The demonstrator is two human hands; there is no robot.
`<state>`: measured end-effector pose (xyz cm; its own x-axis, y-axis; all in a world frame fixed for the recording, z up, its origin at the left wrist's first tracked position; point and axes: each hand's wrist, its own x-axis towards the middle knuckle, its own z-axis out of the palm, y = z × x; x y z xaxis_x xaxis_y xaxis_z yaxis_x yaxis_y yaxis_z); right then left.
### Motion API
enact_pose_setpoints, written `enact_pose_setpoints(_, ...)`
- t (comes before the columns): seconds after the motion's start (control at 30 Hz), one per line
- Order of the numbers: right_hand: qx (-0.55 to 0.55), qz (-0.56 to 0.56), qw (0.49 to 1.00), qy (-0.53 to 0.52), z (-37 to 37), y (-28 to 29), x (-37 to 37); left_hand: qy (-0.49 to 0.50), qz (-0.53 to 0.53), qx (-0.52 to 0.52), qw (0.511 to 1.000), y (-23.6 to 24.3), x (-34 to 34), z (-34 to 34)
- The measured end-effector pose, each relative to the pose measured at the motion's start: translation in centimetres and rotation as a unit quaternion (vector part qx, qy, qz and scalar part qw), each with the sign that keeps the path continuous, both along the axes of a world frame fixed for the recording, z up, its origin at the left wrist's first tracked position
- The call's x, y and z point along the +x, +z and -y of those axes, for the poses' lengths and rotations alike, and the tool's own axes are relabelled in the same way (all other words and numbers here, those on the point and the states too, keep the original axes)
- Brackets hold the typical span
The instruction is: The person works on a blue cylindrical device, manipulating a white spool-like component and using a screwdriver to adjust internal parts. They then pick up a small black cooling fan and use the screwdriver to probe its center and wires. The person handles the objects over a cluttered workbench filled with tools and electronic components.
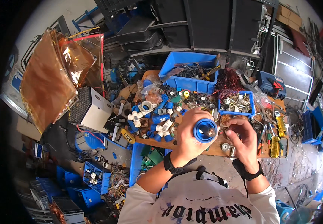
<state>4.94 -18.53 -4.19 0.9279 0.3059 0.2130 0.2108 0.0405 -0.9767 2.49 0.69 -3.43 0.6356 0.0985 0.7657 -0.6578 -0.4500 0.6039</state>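
**Blue pipe fitting held over a cluttered bench**

The left hand (188, 131) has a closed grip around a round blue pipe fitting (205, 130), held up above the near edge of the wooden bench (191, 143) with its open end facing the camera. The right hand (243, 136) is just beside the fitting, fingers curled toward its rim; whether it pinches anything small cannot be told. Behind the hands, blue and white pipe fittings (150, 117) lie scattered on the bench. Farther back stands a large blue bin (189, 71) of tools, and to the right a small blue tray (236, 103) of metal parts.
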Motion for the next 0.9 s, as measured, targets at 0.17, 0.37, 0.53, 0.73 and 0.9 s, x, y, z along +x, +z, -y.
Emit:
enact_pose_setpoints(0.17, -0.059, 0.237, 0.967, 0.066, 0.4, 4.1, -1.0, 0.051, 0.012, 0.068, 0.996, 0.1, 0.0, -0.5)
enact_pose_setpoints(0.37, -0.068, 0.318, 0.944, 0.063, -2.3, 4.6, -1.1, 0.061, 0.018, 0.106, 0.992, 0.2, -0.2, -1.7)
enact_pose_setpoints(0.53, -0.147, 0.33, 0.932, 0.009, -3.8, 4.2, -1.7, 0.04, 0.008, 0.077, 0.996, 0.0, -0.2, -2.9)
enact_pose_setpoints(0.73, -0.231, 0.406, 0.884, 0.013, -5.3, 4.5, -1.2, 0.023, 0.005, 0.083, 0.996, 0.4, 0.3, -4.7)
enact_pose_setpoints(0.9, -0.298, 0.427, 0.853, 0.012, -6.8, 4.9, -1.2, 0.014, -0.01, 0.114, 0.993, 0.6, 0.9, -6.7)
